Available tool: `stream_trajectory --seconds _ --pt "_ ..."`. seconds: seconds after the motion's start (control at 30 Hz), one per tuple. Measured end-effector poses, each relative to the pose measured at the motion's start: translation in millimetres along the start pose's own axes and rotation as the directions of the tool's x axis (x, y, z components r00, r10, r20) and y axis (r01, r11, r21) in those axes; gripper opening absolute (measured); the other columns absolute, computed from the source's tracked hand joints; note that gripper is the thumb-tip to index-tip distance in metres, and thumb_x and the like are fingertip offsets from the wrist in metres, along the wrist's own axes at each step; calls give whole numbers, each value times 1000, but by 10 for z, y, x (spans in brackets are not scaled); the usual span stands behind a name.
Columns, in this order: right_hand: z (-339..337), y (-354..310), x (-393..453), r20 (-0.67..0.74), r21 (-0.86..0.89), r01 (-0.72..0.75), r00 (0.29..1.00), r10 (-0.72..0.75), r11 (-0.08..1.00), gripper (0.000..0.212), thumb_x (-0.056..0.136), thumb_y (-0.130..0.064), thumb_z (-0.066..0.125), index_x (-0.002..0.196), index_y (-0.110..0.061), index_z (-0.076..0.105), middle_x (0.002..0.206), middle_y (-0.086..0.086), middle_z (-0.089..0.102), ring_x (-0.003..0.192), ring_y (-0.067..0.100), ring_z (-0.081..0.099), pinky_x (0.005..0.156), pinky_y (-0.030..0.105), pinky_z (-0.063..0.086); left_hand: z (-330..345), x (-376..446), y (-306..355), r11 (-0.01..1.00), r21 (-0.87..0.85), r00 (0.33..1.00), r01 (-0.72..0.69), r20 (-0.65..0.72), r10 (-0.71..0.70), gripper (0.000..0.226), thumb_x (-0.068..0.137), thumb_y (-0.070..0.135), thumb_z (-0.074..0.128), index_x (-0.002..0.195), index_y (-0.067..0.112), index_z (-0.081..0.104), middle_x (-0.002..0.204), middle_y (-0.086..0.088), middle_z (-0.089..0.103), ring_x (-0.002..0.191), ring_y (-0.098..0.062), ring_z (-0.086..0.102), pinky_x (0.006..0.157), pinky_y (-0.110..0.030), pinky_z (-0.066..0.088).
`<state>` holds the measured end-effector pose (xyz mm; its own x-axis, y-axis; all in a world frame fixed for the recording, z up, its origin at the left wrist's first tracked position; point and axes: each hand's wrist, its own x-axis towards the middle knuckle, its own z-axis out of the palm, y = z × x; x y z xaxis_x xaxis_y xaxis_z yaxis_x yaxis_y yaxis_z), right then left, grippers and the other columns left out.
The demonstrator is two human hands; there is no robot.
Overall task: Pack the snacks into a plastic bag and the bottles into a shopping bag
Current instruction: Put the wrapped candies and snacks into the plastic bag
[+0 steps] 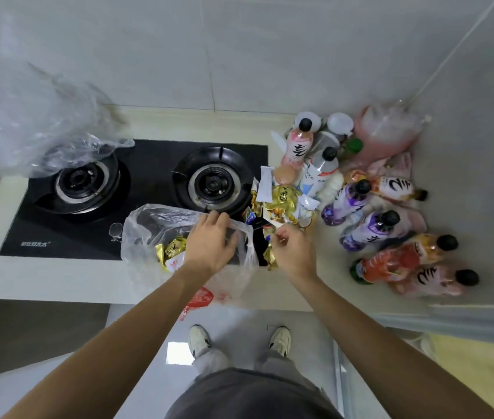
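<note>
The pale counter carries a black 2-burner stove, and the clear plastic bag lies across the stove's front edge with its mouth opening toward the right. The left hand rests on that bag's right side, fingers curled over the rim and gripping the plastic. Inside the bag, just left of that hand, sits a gold snack packet. The right hand, just right of the bag's mouth, is closed around a gold wrapped snack whose long axis runs up and down, 1 end sticking out below the fist. Behind this hand lies a heap of snacks. Further right, the bottles stand and lie in a cluster, several tipped over with black caps pointing right. A pink bag sits in the corner behind them.
</note>
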<state>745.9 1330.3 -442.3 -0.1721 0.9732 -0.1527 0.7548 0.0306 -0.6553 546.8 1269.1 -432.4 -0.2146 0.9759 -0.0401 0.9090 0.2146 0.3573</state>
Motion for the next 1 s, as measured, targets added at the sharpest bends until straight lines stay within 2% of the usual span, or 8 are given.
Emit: stream_trajectory --seconds 0.2,0.37,0.47,0.6,0.67,0.8,0.93,1.0 --pt "-211 318 450 28 -28 -40 999 41 999 26 93 -22 71 118 -14 66 112 2 67 103 21 63 85 35 53 182 536 485 997 24 995 -71 68 70 33 97 41 54 120 17 54 117 -4 54 112 -26 50 85 -43 51" --pt "-208 394 831 79 23 -87 993 85 996 26 83 -30 77 96 -13 62 98 0 61 91 19 58 73 31 45 377 999 772 988 66 975 -140 182 127 48 96 38 55 139 18 47 137 -3 49 128 -26 45 98 -44 49" --pt "-164 416 983 78 104 -164 985 156 981 38 76 -51 57 84 -15 63 87 0 68 81 20 63 63 30 45 447 1265 880 973 112 955 -203 243 171 58 94 34 57 148 20 40 149 -4 43 137 -28 40 108 -46 42" --pt "-146 405 1132 67 134 -263 964 256 955 12 94 -25 64 98 -16 70 101 4 75 94 26 69 77 35 54 512 1530 951 951 135 907 -278 363 213 67 97 37 53 158 28 28 162 -1 30 147 -28 30 116 -53 31" --pt "-138 413 1167 66 124 -289 957 283 949 11 95 -17 64 102 -16 72 106 6 76 99 27 69 84 41 58 559 1580 955 944 133 885 -301 408 225 68 97 43 53 159 30 26 166 1 25 150 -27 25 116 -54 28" --pt "-92 416 1182 44 104 -298 955 295 949 16 90 -15 70 106 -14 70 107 6 75 100 26 69 86 44 58 620 1550 911 934 157 881 -320 412 233 78 87 47 66 154 34 29 159 -2 31 143 -30 36 113 -55 32" --pt "-12 380 1194 24 129 -284 959 283 950 17 94 -19 70 109 -11 69 108 4 72 95 21 65 79 34 52 654 1462 828 924 187 888 -333 393 240 78 78 53 72 144 31 37 141 -6 39 131 -31 48 112 -56 33" --pt "-8 366 1173 17 138 -272 962 273 952 16 94 -19 69 108 -10 68 104 3 69 92 19 62 76 31 47 656 1442 772 910 209 880 -357 401 253 84 74 62 74 143 29 38 141 -6 38 132 -32 47 116 -59 27"
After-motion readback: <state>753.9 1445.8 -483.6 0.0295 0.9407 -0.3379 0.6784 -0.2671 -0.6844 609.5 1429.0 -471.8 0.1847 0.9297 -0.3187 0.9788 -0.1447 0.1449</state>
